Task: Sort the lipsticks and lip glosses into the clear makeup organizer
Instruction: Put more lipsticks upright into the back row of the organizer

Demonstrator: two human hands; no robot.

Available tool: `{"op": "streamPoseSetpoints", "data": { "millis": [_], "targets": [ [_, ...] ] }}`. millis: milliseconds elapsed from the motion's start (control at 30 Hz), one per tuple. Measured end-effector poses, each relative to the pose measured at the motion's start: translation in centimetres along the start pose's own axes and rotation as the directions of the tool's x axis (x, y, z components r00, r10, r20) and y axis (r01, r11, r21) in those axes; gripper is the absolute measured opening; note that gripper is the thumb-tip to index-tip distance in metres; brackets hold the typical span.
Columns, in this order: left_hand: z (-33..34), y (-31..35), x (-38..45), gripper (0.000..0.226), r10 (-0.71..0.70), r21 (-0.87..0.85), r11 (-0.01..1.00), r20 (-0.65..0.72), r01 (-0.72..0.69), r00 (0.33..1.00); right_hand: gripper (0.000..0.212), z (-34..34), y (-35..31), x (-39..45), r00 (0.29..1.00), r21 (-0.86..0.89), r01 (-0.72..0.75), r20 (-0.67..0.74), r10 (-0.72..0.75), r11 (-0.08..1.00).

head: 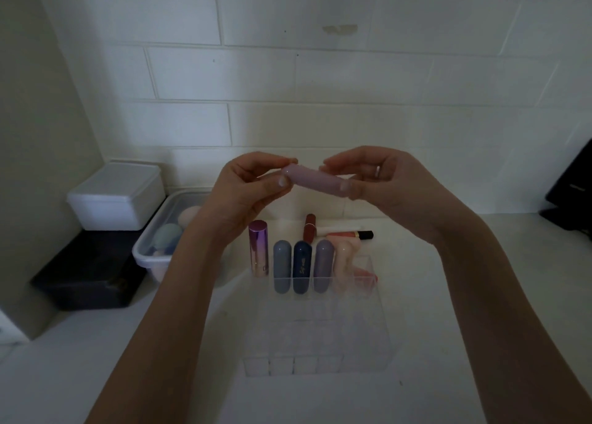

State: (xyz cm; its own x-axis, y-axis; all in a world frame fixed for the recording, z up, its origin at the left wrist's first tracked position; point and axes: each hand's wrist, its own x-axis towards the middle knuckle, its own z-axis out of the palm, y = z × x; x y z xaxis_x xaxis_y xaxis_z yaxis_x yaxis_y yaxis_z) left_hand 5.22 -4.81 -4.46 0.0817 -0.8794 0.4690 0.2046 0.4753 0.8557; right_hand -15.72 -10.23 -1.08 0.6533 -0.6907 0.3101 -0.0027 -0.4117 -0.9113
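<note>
I hold a pale pink capsule-shaped lipstick (pixel 315 180) level in the air, my left hand (pixel 253 188) pinching its left end and my right hand (pixel 381 180) its right end. Below on the white counter stands the clear makeup organizer (pixel 320 343). Its back row holds a grey (pixel 282 271), a navy (pixel 302 268), a lilac (pixel 323 266) and a pale pink lipstick (pixel 342 268) upright. A purple-gold lipstick (pixel 259 252) stands just left of the organizer. Behind it are a red lipstick (pixel 309 228), a white tube (pixel 338 230) and a coral lip gloss (pixel 350 235) with a black cap.
A clear tub (pixel 150 253) with makeup sponges sits at the left, beside a white lidded box (pixel 117 196) stacked on a black box (pixel 86 273). A dark object (pixel 570 192) stands at the right edge. A white tiled wall backs the counter.
</note>
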Motion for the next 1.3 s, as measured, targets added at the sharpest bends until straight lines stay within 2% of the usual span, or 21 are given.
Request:
{"op": "streamPoseSetpoints", "data": {
  "millis": [100,267,400,500,600,700,800,867,933,1000,1067,1133,1233,1300],
  "targets": [
    [0.0,-0.1,-0.2,0.036,-0.028,0.04,0.999,0.144,0.022,0.989,0.035,0.0,0.4,0.3,0.995,0.161,0.057,-0.09,-0.042,0.985],
    [0.5,-0.2,-0.2,0.041,-0.097,0.037,0.995,0.274,0.09,0.957,0.03,0.3,0.9,0.8,0.98,0.309,0.119,-0.189,-0.061,0.944],
    [0.3,-0.2,-0.3,0.047,-0.107,-0.017,0.993,0.265,0.115,0.958,0.032,0.4,0.8,0.7,0.983,0.395,0.145,-0.164,-0.085,0.907],
    [0.2,0.1,-0.2,0.058,-0.153,-0.047,0.983,0.309,0.175,0.939,0.032,0.7,0.7,0.6,0.987,0.479,0.151,-0.127,-0.102,0.865],
    [0.4,0.2,-0.3,0.048,-0.208,-0.005,0.975,0.34,0.223,0.917,0.032,1.0,0.6,0.7,0.986,0.49,0.161,-0.122,-0.115,0.857],
    [0.5,0.0,-0.3,0.05,-0.216,0.012,0.975,0.317,0.224,0.924,0.029,1.0,0.7,0.8,0.984,0.43,0.119,-0.17,-0.049,0.895],
    [0.6,-0.2,-0.2,0.053,-0.243,0.071,0.97,0.317,0.233,0.917,0.022,1.0,1.0,0.8,0.972,0.261,0.069,-0.236,-0.005,0.963],
    [0.7,-0.3,-0.1,0.048,-0.266,0.083,0.964,0.306,0.253,0.914,0.026,0.6,1.0,0.6,0.972,0.131,0.051,-0.236,-0.019,0.99],
    [0.9,-0.2,0.0,0.033,-0.295,0.033,0.955,0.202,0.294,0.934,0.036,-0.1,0.6,0.2,0.982,-0.024,0.02,-0.19,-0.024,1.0],
    [1.0,-0.2,0.1,0.022,-0.273,0.006,0.962,0.098,0.274,0.957,0.045,-0.7,0.3,-0.2,0.996,-0.144,-0.023,-0.09,0.01,0.989],
    [1.2,-0.4,0.1,0.019,-0.239,0.041,0.971,0.049,0.237,0.97,0.059,-0.2,0.1,-0.3,0.997,-0.24,-0.066,0.026,0.074,0.968],
    [1.4,-0.7,0.2,0.02,-0.211,0.075,0.975,0.005,0.21,0.977,0.068,1.1,0.0,-0.1,0.99,-0.347,-0.017,0.126,0.065,0.938],
    [1.3,-1.1,0.5,0.016,-0.173,0.091,0.98,-0.049,0.177,0.984,0.058,2.4,-0.2,0.1,0.987,-0.39,0.103,0.153,-0.046,0.915],
    [1.4,-1.2,0.6,0.025,-0.194,0.069,0.978,-0.063,0.198,0.979,0.048,1.8,-0.5,-0.1,0.993,-0.355,0.049,0.117,-0.008,0.934]
  ]
}}
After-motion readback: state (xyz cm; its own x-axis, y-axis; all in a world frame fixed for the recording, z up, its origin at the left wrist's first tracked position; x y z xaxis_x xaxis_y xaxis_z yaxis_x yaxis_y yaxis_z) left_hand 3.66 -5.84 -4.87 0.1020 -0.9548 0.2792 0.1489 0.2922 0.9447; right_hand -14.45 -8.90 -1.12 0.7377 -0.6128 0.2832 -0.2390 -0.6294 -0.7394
